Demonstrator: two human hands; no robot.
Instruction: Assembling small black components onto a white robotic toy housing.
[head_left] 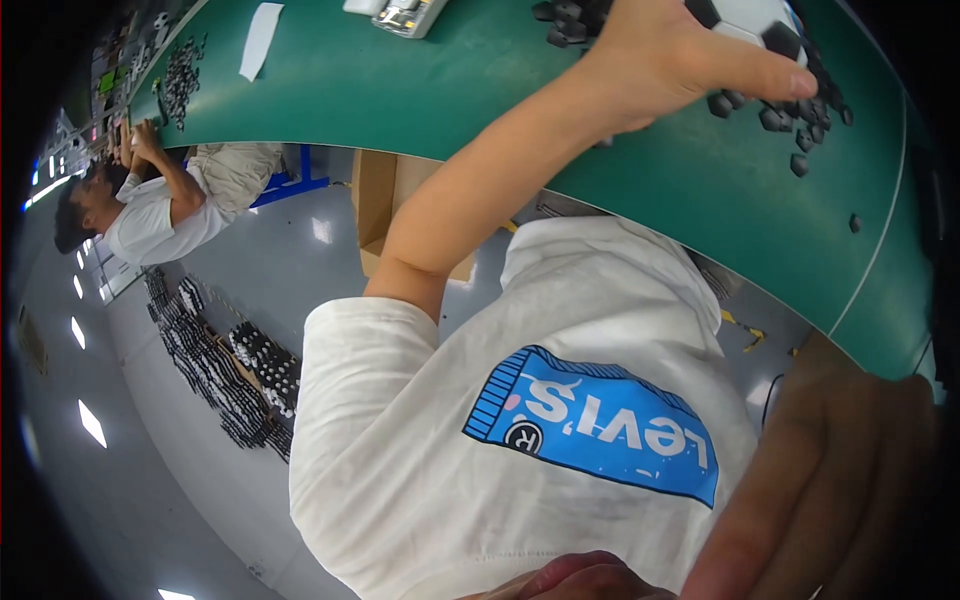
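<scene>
At the far right of the green table, my left hand point(675, 55) is closed on a small black-and-white soccer ball point(750, 15). The thumb lies along the ball's near side, and the top edge of the view cuts the ball off. Small black pentagon pieces point(775, 118) lie loose around and below that hand, with more black pieces point(568, 22) left of the wrist. My right hand point(830, 470) is raised very near the camera at the lower right, dark and blurred. Its fingers run side by side, their tips out of sight, so any hold is hidden.
The green table point(350, 100) spans the top. On it are a white strip point(262, 40), a white device point(405, 15) and a far black pile point(182, 80). A co-worker point(155, 220) sits left. An open cardboard box point(375, 200) and black-and-white stacks point(215, 370) stand below.
</scene>
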